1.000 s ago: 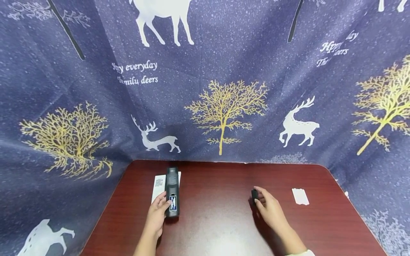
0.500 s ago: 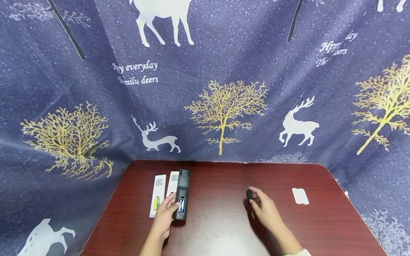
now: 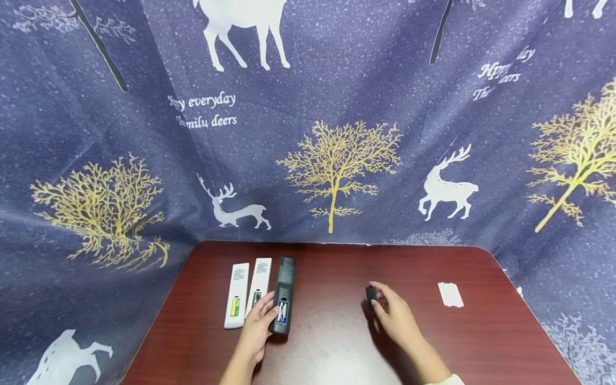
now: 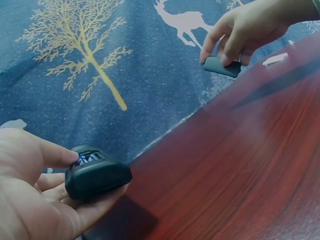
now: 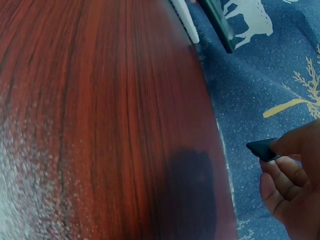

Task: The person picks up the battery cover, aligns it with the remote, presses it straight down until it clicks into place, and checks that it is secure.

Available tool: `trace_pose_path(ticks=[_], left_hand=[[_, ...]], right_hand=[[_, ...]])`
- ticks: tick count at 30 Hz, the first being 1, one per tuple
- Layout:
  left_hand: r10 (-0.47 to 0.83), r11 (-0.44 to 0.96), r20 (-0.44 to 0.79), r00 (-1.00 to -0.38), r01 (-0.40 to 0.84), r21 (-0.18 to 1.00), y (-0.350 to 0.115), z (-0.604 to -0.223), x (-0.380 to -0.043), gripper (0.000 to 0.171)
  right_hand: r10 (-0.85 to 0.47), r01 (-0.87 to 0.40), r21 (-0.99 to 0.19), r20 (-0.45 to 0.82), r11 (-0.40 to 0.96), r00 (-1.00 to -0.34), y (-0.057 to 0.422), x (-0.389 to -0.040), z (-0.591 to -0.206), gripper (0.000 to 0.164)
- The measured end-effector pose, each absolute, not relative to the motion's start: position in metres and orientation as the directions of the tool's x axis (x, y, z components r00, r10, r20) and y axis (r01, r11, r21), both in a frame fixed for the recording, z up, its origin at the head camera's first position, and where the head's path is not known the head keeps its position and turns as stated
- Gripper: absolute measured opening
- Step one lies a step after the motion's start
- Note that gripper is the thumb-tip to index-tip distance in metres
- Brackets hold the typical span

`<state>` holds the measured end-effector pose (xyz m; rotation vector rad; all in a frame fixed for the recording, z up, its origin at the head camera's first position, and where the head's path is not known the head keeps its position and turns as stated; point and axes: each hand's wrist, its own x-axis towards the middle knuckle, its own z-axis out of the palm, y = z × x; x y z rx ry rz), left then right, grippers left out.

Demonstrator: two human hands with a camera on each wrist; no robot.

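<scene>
My left hand grips a black remote control near its lower end, back side up, with its thumb on the edge by the uncovered battery bay. Two batteries with blue-and-silver wrappers lie in that bay. In the left wrist view the remote is held above the table, thumb on top and fingers beneath. My right hand pinches a small black battery cover between thumb and fingers, raised over the table with its shadow below. The right wrist view shows this cover edge-on at the fingertips.
Two white remotes lie back side up at the left, one with a green-and-yellow battery showing, the other partly behind the left hand. A white battery cover rests at the right of the reddish-brown table. A patterned cloth hangs behind.
The left hand has carried the black remote rightward, bringing both white remotes into view from behind it. My right hand has moved slightly left with the black cover.
</scene>
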<state>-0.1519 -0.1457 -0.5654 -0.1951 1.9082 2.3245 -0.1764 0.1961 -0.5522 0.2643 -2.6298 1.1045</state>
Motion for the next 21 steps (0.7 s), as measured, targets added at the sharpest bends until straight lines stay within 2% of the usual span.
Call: trace_pose_path(ticks=[21], left_hand=[[0.116, -0.264, -0.150, -0.982, -0.176, 0.948, -0.128, -0.567, -0.152, 0.066]], right_hand=[[-0.079, -0.315, -0.684, 0.353, 0.658, -0.932, 0.181, -0.175, -0.552, 0.049]])
